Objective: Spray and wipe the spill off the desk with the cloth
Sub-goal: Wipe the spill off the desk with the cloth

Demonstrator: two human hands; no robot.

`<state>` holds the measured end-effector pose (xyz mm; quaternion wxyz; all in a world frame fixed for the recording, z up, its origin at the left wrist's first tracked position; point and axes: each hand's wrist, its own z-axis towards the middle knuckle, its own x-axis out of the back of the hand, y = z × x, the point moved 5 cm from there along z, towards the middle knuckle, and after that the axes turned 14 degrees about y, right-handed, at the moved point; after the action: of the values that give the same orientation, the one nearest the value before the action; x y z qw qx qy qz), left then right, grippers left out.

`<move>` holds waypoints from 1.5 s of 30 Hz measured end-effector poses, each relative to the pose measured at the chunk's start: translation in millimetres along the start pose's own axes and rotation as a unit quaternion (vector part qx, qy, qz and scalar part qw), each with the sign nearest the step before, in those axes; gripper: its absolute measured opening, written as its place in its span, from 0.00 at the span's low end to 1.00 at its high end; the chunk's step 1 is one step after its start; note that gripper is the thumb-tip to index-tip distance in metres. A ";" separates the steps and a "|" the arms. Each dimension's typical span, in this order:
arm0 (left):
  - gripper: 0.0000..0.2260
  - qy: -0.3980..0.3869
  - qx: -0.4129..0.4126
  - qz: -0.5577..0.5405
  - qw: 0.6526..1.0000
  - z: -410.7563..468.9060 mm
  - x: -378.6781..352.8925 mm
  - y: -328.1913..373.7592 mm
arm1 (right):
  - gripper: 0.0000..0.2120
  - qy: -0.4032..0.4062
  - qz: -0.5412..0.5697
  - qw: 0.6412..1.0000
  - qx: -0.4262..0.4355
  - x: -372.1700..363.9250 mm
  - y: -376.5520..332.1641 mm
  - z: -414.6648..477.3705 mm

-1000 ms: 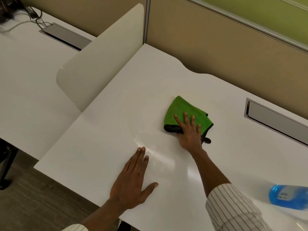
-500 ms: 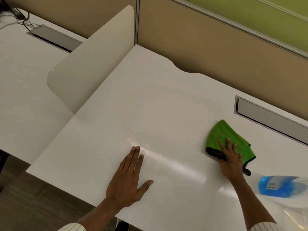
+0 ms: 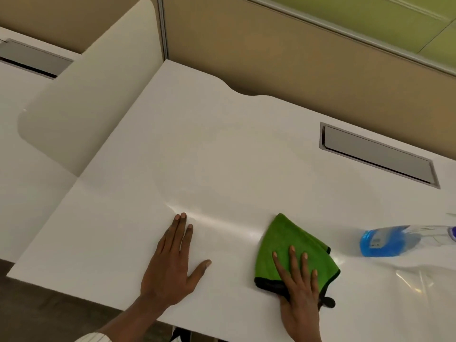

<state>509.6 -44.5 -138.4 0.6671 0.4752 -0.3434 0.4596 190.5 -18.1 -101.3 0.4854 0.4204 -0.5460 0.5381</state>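
A folded green cloth (image 3: 286,243) with a black hem lies on the white desk (image 3: 222,154) near the front edge. My right hand (image 3: 299,290) presses flat on its near half, fingers spread over it. My left hand (image 3: 172,265) rests flat on the bare desk to the left of the cloth, fingers together and thumb out. A spray bottle (image 3: 389,241) of blue liquid lies on its side to the right of the cloth, apart from it. A faint glossy streak (image 3: 222,222) runs across the desk between my hands. No spill is clearly visible.
A grey cable flap (image 3: 377,154) is set into the desk at the back right. A cream divider panel (image 3: 86,104) stands along the left side, a neighbouring desk (image 3: 22,183) beyond it. Tan partition wall (image 3: 296,65) runs behind. The desk's front edge lies just below my hands.
My right hand has slid the cloth from the middle of the desk to the right, then back toward the front edge. My left hand has stayed flat in place.
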 end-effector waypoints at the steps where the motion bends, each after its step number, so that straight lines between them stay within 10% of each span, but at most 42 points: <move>1: 0.44 0.002 -0.002 -0.001 1.000 -0.1 -0.4 -0.1 | 0.52 -0.002 0.006 1.000 -0.012 -0.2 -2.2 2.7; 21: 0.46 0.001 0.000 -0.018 1.000 1.1 -0.5 -1.0 | 0.39 -0.041 0.079 0.972 0.219 -37.0 -147.5 104.7; 33: 0.46 -0.023 0.011 -0.024 0.999 0.4 4.4 0.3 | 0.41 0.008 0.028 0.999 -0.045 -4.5 40.2 95.4; 45: 0.45 -0.036 0.008 -0.028 0.999 1.8 8.7 1.5 | 0.48 -0.038 0.017 0.996 -0.076 12.0 -49.3 -11.3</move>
<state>511.1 -43.5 -129.6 0.6631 0.5062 -0.3505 0.4257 237.6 -9.4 -81.3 0.4853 0.3930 -0.6108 0.4868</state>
